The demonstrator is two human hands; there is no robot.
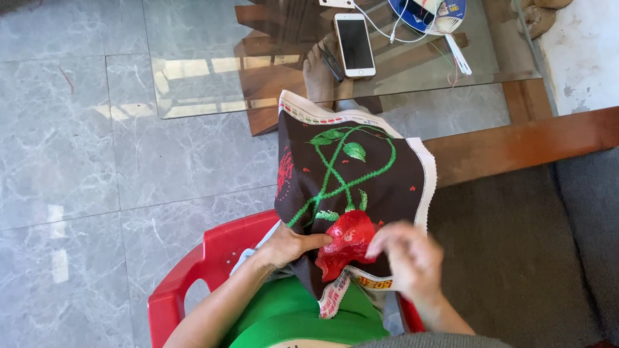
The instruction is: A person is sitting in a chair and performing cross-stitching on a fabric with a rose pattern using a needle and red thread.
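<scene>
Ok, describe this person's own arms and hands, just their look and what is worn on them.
Both forearms are bare, with no sleeve in view. The left hand and the right hand wear no gloves; no ring, watch or bracelet shows, though the right hand is blurred. Green clothing shows below the arms.

We see dark cloth [361, 187], woven, matt, with bumpy green and red stitches. White cloth edge looks rough. We see red chair [213, 258], plastic, smooth, bit shiny. Tabletop [213, 64] is clear glass, very shiny, on brown wood frame [516, 145]. Phone [354, 45] has glossy dark screen. Floor [77, 148] is grey stone tile, smooth, shiny. Grey seat [516, 258] looks like soft matt cloth.
</scene>
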